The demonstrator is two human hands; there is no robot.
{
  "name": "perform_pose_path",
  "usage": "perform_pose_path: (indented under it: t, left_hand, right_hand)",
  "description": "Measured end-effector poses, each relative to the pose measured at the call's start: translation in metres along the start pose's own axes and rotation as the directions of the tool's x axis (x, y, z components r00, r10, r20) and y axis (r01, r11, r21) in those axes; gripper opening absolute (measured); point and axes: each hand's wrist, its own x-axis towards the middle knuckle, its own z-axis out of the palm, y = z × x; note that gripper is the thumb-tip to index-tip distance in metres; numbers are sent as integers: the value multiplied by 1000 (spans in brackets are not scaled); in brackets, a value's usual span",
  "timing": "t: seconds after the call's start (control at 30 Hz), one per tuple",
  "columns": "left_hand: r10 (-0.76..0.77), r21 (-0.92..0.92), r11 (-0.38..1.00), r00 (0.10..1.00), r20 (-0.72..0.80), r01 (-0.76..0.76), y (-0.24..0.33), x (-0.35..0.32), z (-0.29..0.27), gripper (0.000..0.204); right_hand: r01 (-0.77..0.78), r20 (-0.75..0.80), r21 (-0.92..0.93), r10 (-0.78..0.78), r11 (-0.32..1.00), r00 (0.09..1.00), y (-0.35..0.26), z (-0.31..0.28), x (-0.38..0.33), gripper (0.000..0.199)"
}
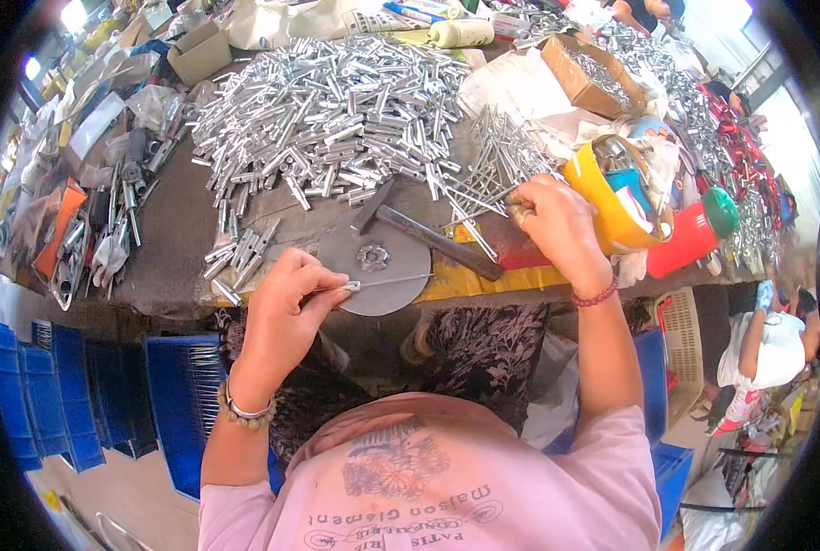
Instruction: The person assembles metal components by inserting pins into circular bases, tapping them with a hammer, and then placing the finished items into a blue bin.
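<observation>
My left hand [290,298] pinches a thin metal rod [391,280] by its thicker silvery end, and the rod points right across a round grey metal plate [396,298]. A gear-like metal piece [373,256] sits on that plate. Beside it lies a hammer [433,241], its dark handle slanting toward the table's front edge. My right hand [557,220] is closed at the near edge of a heap of thin metal rods [506,151]. Whatever its fingertips hold is hidden. A large pile of short silvery metal tubes [327,119] spreads beyond both hands.
A yellow container [603,197] and a red bottle with a green end [690,234] stand right of my right hand. Several loose tubes [244,257] lie at front left. A cardboard box of small metal parts [589,73] is at the back right. Blue crates [185,404] stand below the table.
</observation>
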Motion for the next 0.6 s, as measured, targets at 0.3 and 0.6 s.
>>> perform_pose_path:
  t: [0.3, 0.6]
  left_hand:
    - [-3, 12, 1000, 1000, 11, 3, -1, -2, 0, 16]
    - [1, 11, 1000, 1000, 15, -2, -4, -3, -3, 15]
  right_hand:
    - [93, 19, -89, -92, 992, 996, 3, 2, 6, 10]
    - [-48, 72, 45, 44, 998, 996, -9, -8, -4, 14]
